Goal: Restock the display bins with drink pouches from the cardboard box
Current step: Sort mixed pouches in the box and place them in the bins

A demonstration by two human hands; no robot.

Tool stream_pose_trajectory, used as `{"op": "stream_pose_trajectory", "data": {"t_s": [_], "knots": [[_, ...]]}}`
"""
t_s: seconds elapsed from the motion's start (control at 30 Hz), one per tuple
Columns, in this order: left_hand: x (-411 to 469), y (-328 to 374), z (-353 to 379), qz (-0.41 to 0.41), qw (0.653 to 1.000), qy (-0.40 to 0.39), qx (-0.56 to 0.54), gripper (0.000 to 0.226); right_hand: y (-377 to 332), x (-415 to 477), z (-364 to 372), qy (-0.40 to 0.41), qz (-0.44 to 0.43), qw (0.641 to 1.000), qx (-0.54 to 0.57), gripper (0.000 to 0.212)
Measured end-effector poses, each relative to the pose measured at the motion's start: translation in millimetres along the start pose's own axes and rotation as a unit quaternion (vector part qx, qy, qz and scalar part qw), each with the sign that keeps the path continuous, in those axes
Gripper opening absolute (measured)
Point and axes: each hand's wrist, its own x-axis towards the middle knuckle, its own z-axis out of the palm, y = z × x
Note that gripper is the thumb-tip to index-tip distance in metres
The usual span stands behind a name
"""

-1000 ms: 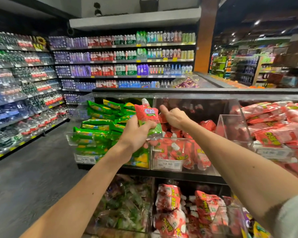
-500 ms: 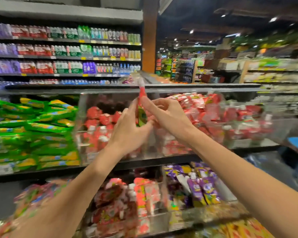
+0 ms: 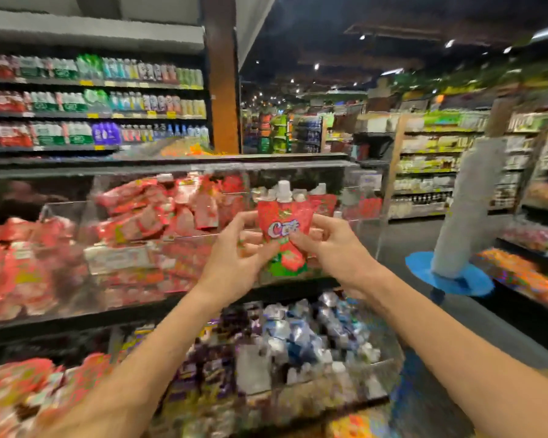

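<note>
Holding red-green white-capped drink pouch (image 3: 283, 235) upright: left hand (image 3: 234, 259), right hand (image 3: 334, 248) grips pinched its sides; needed setting spout-up into clear acrylic bin (image 3: 364, 229) behind.

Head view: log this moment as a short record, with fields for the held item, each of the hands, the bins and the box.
held item: drink pouch, red and green, upright, white cap on top
left: left hand pinches the pouch's left edge
right: right hand pinches its right edge
position: pouch in front of the clear bin at the right end of the upper row, not yet inside
upper row: red pouches piled in the bins
lower row: purple and silver-blue pouches
cardboard box: not in view
</note>
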Motion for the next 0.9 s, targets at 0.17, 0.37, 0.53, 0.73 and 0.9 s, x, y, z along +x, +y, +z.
{"op": "stream_pose_trajectory", "data": {"t_s": [0.17,0.37,0.53,0.73,0.9], "knots": [[49,18,42,0.000,0.993,0.026,0.115,0.041,-9,42,-71,-0.016,-0.053,0.986,-0.160,0.007],[109,18,46,0.003,0.935,0.064,0.348,0.024,-11,110,-83,0.026,-0.068,0.956,-0.285,0.021],[124,-11,43,-0.051,0.855,0.078,0.511,0.053,28,138,-69,-0.031,-0.025,0.963,-0.265,0.026],[125,-26,38,-0.038,0.846,0.076,0.527,0.076,46,166,-57,-0.033,0.024,0.966,-0.254,0.041],[131,-40,26,-0.122,0.781,0.042,0.610,0.075,65,176,-37,-0.046,0.018,0.933,-0.357,0.031]]}}
